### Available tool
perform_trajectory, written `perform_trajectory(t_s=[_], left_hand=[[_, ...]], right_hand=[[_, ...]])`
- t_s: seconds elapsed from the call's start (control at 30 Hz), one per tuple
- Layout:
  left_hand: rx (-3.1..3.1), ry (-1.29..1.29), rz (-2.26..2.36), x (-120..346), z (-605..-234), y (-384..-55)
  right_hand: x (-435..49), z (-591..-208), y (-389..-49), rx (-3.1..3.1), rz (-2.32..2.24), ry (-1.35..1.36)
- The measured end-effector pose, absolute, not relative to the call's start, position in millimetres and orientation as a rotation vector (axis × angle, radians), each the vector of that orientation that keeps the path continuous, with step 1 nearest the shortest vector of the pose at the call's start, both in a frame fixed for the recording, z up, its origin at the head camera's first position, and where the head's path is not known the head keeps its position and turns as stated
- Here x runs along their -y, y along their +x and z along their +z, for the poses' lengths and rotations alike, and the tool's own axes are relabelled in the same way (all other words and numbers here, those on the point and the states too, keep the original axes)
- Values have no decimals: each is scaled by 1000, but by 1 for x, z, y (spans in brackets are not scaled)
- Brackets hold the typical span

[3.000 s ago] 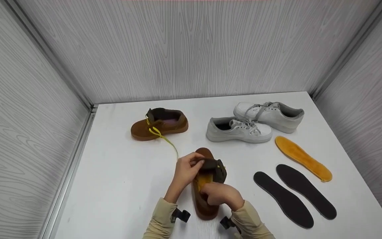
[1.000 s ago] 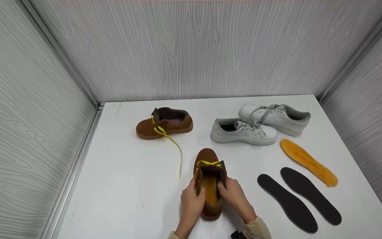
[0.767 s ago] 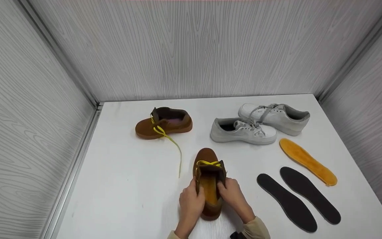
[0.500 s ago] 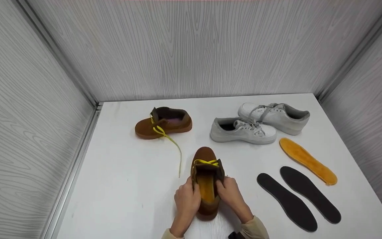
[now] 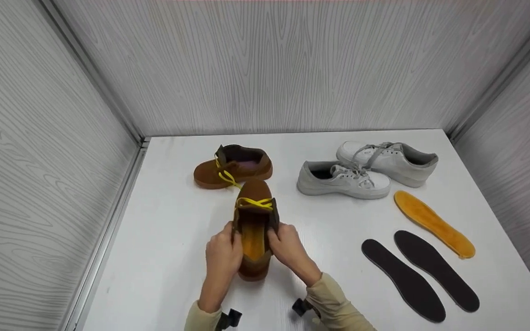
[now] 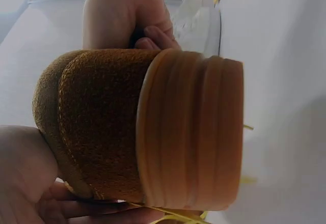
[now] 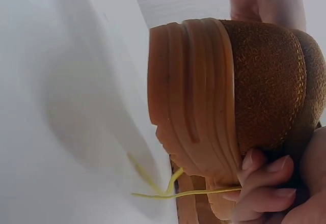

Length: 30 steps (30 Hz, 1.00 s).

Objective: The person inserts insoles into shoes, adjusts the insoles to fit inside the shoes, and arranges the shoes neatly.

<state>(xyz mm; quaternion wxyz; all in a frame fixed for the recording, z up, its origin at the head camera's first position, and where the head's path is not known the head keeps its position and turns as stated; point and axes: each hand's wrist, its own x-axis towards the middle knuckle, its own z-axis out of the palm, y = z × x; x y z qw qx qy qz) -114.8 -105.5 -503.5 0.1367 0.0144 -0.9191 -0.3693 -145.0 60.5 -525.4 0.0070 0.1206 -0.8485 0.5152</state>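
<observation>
A brown suede shoe with yellow laces is held by both hands, its toe pointing away from me. Inside it lies a fuzzy orange-yellow insole. My left hand grips the left side of the opening, thumb over the rim. On the opposite side my right hand grips the collar the same way. In the left wrist view the heel and rubber sole face the camera. The right wrist view shows the sole raised off the tabletop, with lace ends hanging below.
The other brown shoe stands just behind the held one. Two white sneakers sit at the back right. To the right lie an orange insole and two black insoles. Walls enclose the white table.
Earlier my right hand was inside the shoe while my left held its tongue. Then both hands took its sides. Now the shoe is lifted and has moved left and away from me.
</observation>
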Motion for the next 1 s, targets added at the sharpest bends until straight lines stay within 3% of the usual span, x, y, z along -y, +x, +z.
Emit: perform_trajectory(t_s=[0.5,1.0], left_hand=[[2507,202,-1101,190,-513,-136],[2582,205,-1005,201,-549,-143]], right_hand=[[24,-529,-168,2678,1656,542],[40,-562,-176,2839,1408,510]])
